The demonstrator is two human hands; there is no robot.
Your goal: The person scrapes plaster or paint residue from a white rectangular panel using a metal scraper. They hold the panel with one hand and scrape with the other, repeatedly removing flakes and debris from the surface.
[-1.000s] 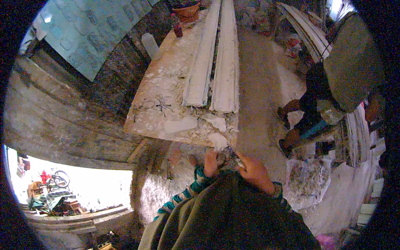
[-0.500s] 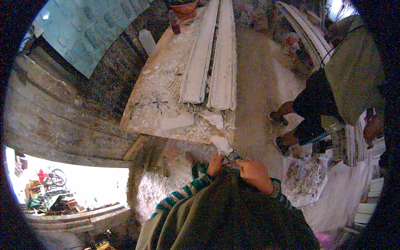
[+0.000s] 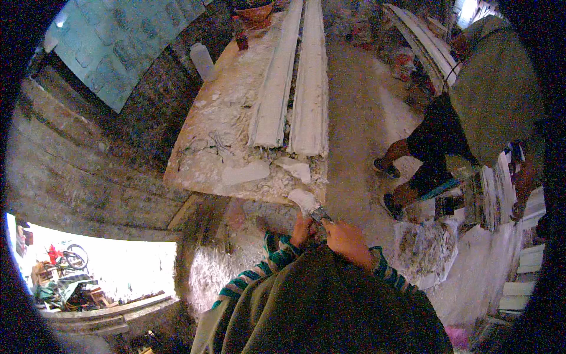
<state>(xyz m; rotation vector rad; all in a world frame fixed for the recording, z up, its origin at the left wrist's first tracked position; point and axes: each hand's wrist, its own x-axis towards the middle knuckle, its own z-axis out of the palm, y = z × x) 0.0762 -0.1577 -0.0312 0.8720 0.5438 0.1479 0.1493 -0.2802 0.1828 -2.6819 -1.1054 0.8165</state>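
In front of my body, my right hand [image 3: 351, 242] is closed round the handle of a scraper-like tool with a dark metallic blade [image 3: 320, 214]. The blade lies against a curved white plaster-like piece [image 3: 302, 200], just off the table's near edge. My left hand [image 3: 300, 230] has its fingers drawn in at the lower end of that piece, beside the blade; its exact grip is partly hidden. On the nearby table [image 3: 194, 184], two long white moulded strips [image 3: 272, 112] lie side by side. A flat white slab [image 3: 246, 172] and a broken white chunk [image 3: 295, 169] lie at their near ends.
White crumbs and a dark wire tangle [image 3: 217, 144] litter the table. A pale plastic bottle [image 3: 202, 61], a red bottle [image 3: 241, 39] and an orange basin [image 3: 254, 15] stand farther back. At right, another person [image 3: 495, 88] bends over, near more long strips [image 3: 421, 44].
The white piece and the tool have shifted slightly left in view, and my right hand sits nearer my left. The view has turned a little; the other person's posture has changed slightly.
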